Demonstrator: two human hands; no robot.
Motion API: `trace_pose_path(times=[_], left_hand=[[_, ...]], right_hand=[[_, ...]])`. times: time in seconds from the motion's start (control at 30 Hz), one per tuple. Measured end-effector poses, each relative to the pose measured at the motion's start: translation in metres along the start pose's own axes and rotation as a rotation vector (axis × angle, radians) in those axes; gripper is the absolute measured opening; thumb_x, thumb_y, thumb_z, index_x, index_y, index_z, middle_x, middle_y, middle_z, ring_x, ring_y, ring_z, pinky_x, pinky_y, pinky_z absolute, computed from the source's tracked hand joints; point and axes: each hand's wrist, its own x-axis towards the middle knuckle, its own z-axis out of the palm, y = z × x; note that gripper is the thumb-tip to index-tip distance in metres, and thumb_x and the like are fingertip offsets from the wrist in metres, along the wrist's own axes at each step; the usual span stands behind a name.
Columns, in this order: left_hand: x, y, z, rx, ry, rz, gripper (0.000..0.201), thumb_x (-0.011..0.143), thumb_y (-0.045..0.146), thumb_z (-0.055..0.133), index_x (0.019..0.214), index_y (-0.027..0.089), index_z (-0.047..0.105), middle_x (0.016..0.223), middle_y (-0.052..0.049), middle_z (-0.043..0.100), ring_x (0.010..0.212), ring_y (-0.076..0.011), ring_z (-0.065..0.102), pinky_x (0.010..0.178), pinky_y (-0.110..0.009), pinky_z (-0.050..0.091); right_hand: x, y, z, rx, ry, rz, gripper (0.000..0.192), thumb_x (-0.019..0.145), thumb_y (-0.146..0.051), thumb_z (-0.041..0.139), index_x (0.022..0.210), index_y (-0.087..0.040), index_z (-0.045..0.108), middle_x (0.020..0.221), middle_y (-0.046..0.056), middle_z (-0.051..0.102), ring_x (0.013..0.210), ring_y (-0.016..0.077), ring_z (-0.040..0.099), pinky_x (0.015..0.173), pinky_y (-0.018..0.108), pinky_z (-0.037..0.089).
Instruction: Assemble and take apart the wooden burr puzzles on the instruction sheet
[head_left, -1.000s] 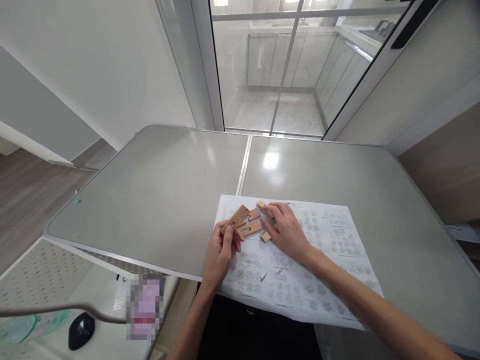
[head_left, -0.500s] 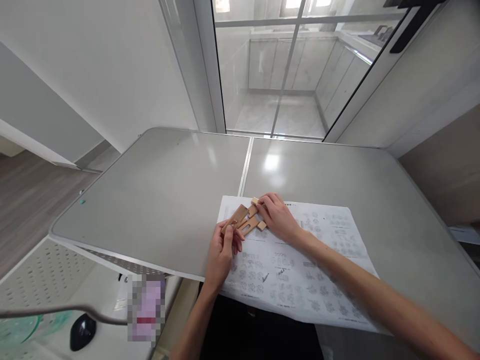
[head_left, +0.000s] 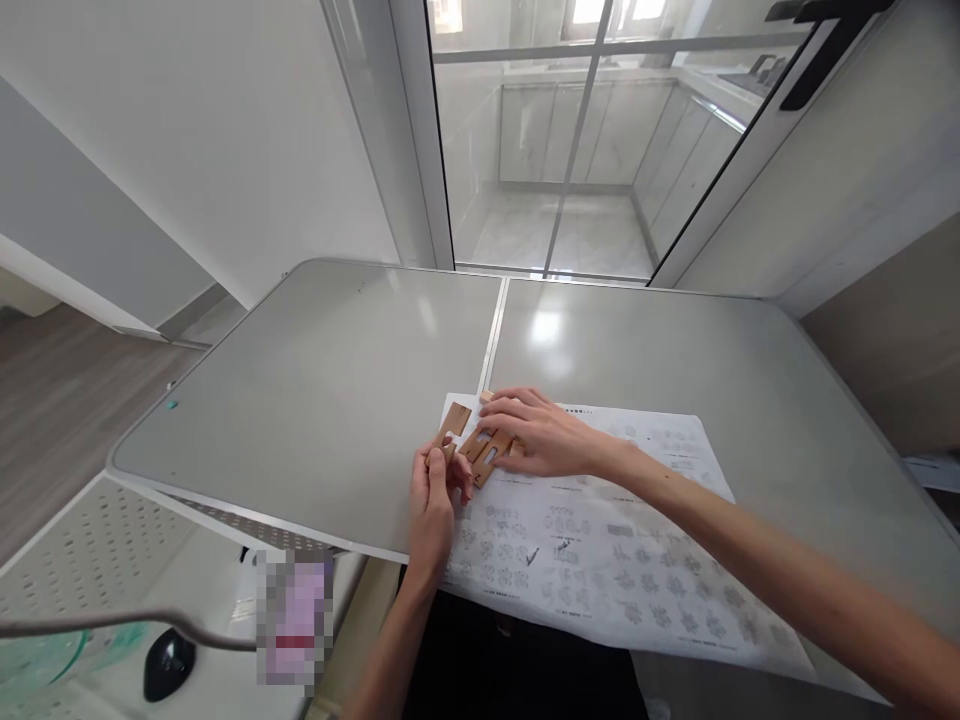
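Paper sheet [head_left: 577, 570] on the table [head_left: 360, 370], wooden pieces [head_left: 480, 476] near its far left corner, door [head_left: 578, 140] behind the table

Two hands [head_left: 433, 510], one sheet [head_left: 585, 590], at least three wooden pieces [head_left: 456, 417] show.

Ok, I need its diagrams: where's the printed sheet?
In the head view, the printed sheet lies mostly right of centre on the grey table, under the slotted wooden pieces and right hand.

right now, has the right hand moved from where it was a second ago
Yes. The right hand has moved to the left, its fingertips now closer to the line of the tabletop seam.
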Motion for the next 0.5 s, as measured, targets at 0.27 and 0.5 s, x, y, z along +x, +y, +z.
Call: trace_pose_path(times=[0.27,0.5], left_hand=[[0.000,0.003,0.000,-0.003,0.012,-0.002,0.043,0.103,0.062,0.057,0.115,0.020,0.059,0.079,0.002,0.061,0.058,-0.0103,0.052,0.056,-0.023,0.044],[0.000,-0.002,-0.003,-0.048,0.044,0.000,0.043,0.102,0.064,0.057,0.112,0.022,0.059,0.078,0.003,0.059,0.058,-0.0115,0.052,0.057,-0.024,0.047]], right_hand=[[0.023,-0.019,-0.007,-0.171,-0.246,-0.077,0.031,0.103,-0.019,0.065,0.134,-0.020,0.065,0.129,0.011,0.073,0.133,0.0313,0.056,0.111,0.050,0.046],[0.047,-0.018,-0.006,-0.308,-0.394,-0.163,0.035,0.092,-0.021,0.085,0.121,-0.015,0.068,0.123,0.011,0.072,0.119,0.0298,0.058,0.100,0.041,0.046]])
